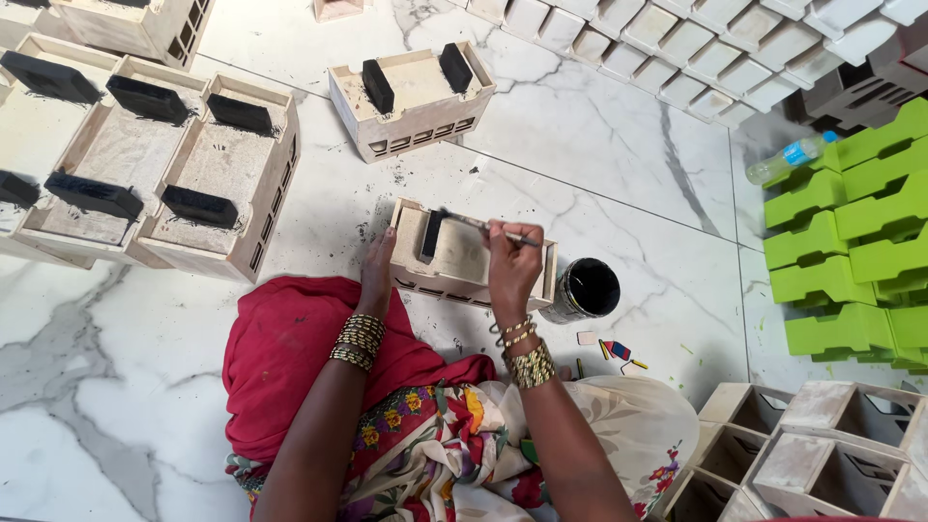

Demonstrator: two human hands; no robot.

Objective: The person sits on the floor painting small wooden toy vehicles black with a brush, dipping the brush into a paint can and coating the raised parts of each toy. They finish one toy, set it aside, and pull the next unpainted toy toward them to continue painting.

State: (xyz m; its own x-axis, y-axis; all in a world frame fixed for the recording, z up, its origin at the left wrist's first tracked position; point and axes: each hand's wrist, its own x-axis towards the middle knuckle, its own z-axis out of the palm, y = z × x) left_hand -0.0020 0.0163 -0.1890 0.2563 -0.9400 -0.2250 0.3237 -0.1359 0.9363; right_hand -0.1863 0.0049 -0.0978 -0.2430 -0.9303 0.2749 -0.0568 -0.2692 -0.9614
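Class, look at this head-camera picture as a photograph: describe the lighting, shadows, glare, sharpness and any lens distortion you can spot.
Head view: soft, even daylight; only faint shadows beside the block that the left hand steadies; mild sheen on the marble floor, no harsh glare; the right hand and its brush look sharp, without motion blur; straight tile joints bow towards the edges, showing wide-angle distortion.

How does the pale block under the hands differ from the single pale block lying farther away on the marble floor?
The pale block under the hands has one black raised bar; the single pale block farther away has two. The left hand steadies the near one while the right hand holds a thin brush over it; the far one lies untouched. Both are beige, rectangular, with slotted sides.
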